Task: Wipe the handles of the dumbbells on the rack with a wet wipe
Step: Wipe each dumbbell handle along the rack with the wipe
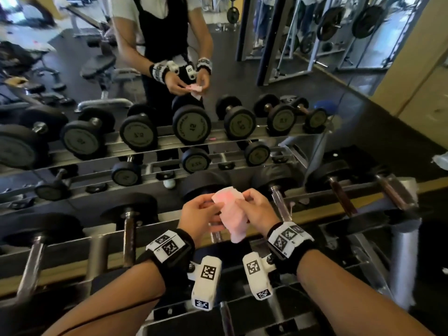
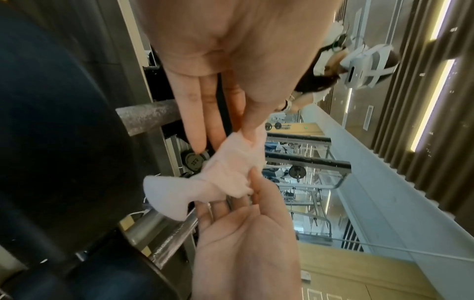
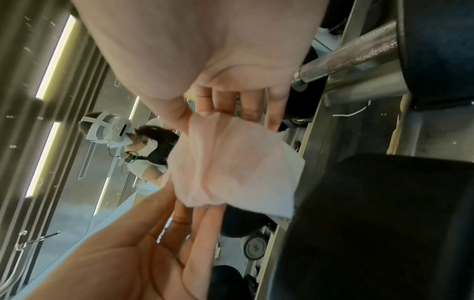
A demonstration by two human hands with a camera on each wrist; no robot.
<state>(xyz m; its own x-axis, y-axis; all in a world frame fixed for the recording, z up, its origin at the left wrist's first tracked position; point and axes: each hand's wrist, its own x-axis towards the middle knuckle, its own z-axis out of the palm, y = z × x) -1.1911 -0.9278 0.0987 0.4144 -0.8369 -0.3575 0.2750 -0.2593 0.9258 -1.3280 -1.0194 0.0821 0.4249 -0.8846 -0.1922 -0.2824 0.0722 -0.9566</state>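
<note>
Dumbbells [image 1: 128, 221] lie in a row on the rack [image 1: 97, 248] below both hands, black heads away, steel handles bare. Above them the left hand [image 1: 200, 215] and the right hand [image 1: 257, 210] hold a crumpled pink wet wipe [image 1: 231, 212] between them, each pinching it with thumb and fingertips while the other fingers stay loosely extended. Neither hand touches a handle. Both forearms reach forward side by side, wrists banded with marker-covered straps. Beyond the rack a mirror [image 1: 315, 81] reflects the dumbbells and the person.
</note>
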